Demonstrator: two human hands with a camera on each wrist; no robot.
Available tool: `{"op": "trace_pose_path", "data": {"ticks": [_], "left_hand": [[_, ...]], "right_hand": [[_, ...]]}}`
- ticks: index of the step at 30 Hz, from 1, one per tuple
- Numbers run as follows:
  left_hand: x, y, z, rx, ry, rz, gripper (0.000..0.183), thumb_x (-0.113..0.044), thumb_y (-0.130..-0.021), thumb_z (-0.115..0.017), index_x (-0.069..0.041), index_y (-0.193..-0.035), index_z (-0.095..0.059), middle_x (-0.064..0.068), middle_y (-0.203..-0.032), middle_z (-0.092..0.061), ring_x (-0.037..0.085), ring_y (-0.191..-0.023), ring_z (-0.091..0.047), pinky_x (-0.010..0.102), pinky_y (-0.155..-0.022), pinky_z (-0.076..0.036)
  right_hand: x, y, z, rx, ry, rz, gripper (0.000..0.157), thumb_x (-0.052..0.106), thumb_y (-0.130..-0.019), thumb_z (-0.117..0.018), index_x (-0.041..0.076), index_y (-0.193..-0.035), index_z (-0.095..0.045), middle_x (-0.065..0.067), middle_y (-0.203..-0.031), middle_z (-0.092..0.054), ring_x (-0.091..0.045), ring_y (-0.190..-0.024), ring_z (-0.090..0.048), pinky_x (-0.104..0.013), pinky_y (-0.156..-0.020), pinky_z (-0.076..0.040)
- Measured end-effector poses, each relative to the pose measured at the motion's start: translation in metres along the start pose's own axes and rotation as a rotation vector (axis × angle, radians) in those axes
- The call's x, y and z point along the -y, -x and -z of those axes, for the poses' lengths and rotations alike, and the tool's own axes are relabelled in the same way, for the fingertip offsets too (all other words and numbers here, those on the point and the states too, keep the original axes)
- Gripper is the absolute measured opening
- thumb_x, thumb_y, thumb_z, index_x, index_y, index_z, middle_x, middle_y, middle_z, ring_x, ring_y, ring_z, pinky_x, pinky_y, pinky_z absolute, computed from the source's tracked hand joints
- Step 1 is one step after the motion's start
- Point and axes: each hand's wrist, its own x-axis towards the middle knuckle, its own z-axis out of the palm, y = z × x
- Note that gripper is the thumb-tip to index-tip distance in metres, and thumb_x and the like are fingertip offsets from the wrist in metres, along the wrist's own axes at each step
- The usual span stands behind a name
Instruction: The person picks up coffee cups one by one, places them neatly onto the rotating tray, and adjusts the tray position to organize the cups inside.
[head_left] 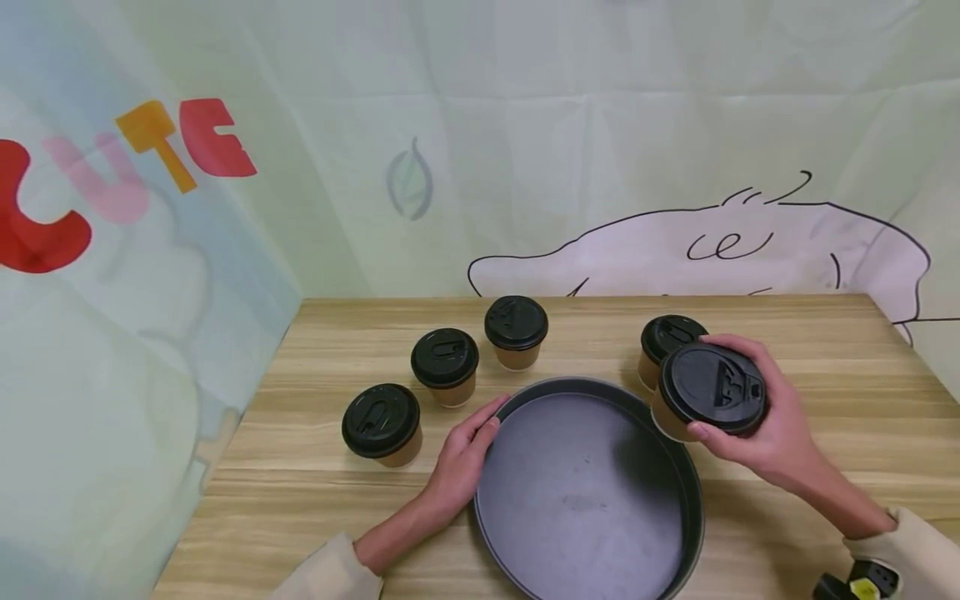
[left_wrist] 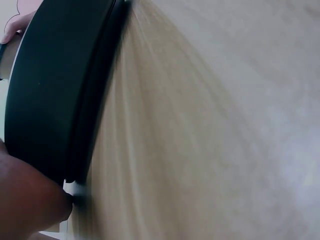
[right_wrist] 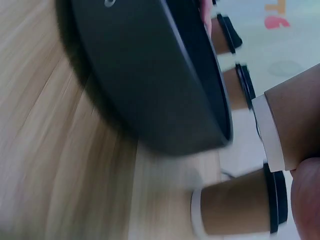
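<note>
Head view: grips a lidded cup in the right hand, near the right rim of the pan; pinches its left rim with the left hand. Looks early, with four other cups left outside on the table.

Black-lidded brown cups, dark grey pan

The head view's bottom edge cut off the dark pan; right of centre, the held cup partly hid a rear cup. The wood tabletop blurred at lower left in the right-wrist view.
</note>
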Motion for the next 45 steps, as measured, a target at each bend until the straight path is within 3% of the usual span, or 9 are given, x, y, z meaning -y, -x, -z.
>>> {"op": "trace_pose_path", "data": {"ticks": [5,10,20,27,35,45], "left_hand": [[0.0,0.0,0.0,0.002,0.009,0.014,0.045,-0.018,-0.112,-0.041,-0.002,-0.154,-0.047,0.012,-0.159,-0.046,0.026,-0.151,-0.035,0.046,-0.124,-0.027],[-0.001,0.0,0.001,0.0,0.004,0.011,0.045,-0.018,-0.112,-0.042,-0.002,-0.154,-0.048,0.012,-0.158,-0.047,0.025,-0.15,-0.036,0.046,-0.123,-0.028],[-0.001,-0.001,0.0,-0.003,-0.003,0.006,0.046,-0.02,-0.112,-0.042,-0.002,-0.154,-0.048,0.011,-0.158,-0.047,0.024,-0.15,-0.036,0.045,-0.124,-0.027],[0.0,-0.002,0.0,-0.003,-0.007,0.003,0.046,-0.021,-0.112,-0.042,-0.002,-0.154,-0.048,0.011,-0.157,-0.048,0.025,-0.15,-0.036,0.046,-0.125,-0.024],[0.001,-0.001,0.001,0.0,0.03,0.011,0.046,-0.021,-0.112,-0.042,-0.003,-0.153,-0.05,0.011,-0.157,-0.049,0.024,-0.15,-0.036,0.046,-0.126,-0.023],[0.002,0.0,0.005,0.045,0.087,-0.002,0.048,-0.024,-0.113,-0.041,-0.002,-0.154,-0.047,0.011,-0.159,-0.047,0.022,-0.151,-0.034,0.044,-0.126,-0.021]], "right_hand": [[0.005,-0.011,-0.027,0.119,-0.078,-0.006,0.096,-0.02,-0.057,-0.084,-0.013,-0.144,-0.044,-0.021,-0.134,-0.057,-0.023,-0.118,-0.058,-0.022,-0.097,-0.05],[0.009,-0.016,-0.057,0.242,-0.086,-0.022,0.096,-0.009,-0.06,-0.09,-0.005,-0.144,-0.046,-0.02,-0.134,-0.057,-0.023,-0.117,-0.061,-0.023,-0.101,-0.05],[0.013,-0.014,-0.105,0.43,-0.1,-0.119,0.089,0.014,-0.07,-0.095,0.011,-0.146,-0.048,-0.007,-0.134,-0.059,-0.026,-0.122,-0.058,-0.027,-0.107,-0.044],[0.01,-0.01,-0.125,0.497,-0.107,-0.187,0.086,0.023,-0.073,-0.095,0.022,-0.144,-0.047,-0.002,-0.135,-0.059,-0.025,-0.123,-0.057,-0.031,-0.109,-0.043],[0.005,-0.005,-0.145,0.566,-0.112,-0.221,0.087,0.03,-0.073,-0.096,0.013,-0.143,-0.047,0.0,-0.136,-0.057,-0.023,-0.126,-0.055,-0.032,-0.112,-0.041],[-0.002,0.002,-0.162,0.588,-0.134,-0.191,0.086,0.03,-0.073,-0.096,0.017,-0.141,-0.046,-0.001,-0.134,-0.059,-0.023,-0.123,-0.058,-0.033,-0.11,-0.044]]}}
